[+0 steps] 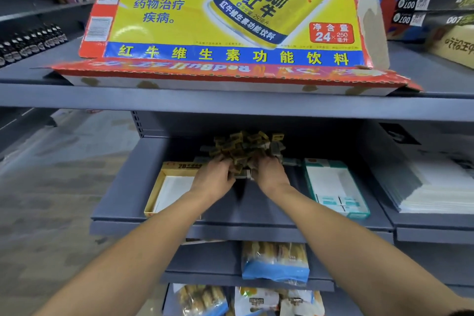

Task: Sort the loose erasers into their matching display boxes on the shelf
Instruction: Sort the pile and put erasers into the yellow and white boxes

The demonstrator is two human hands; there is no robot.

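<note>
A heap of loose erasers in dark and yellowish wrappers lies at the back of the grey middle shelf. My left hand and my right hand both reach into the front of the heap, fingers curled around erasers. A yellow display box marked 2B stands open and white inside, to the left of my left forearm. A teal-edged display box stands open to the right of my right hand. My fingertips are hidden among the erasers.
A yellow Red Bull carton lies on the shelf above, overhanging its edge. White stacked paper goods sit on the neighbouring shelf to the right. Bagged snacks fill the lower shelves. The aisle floor is to the left.
</note>
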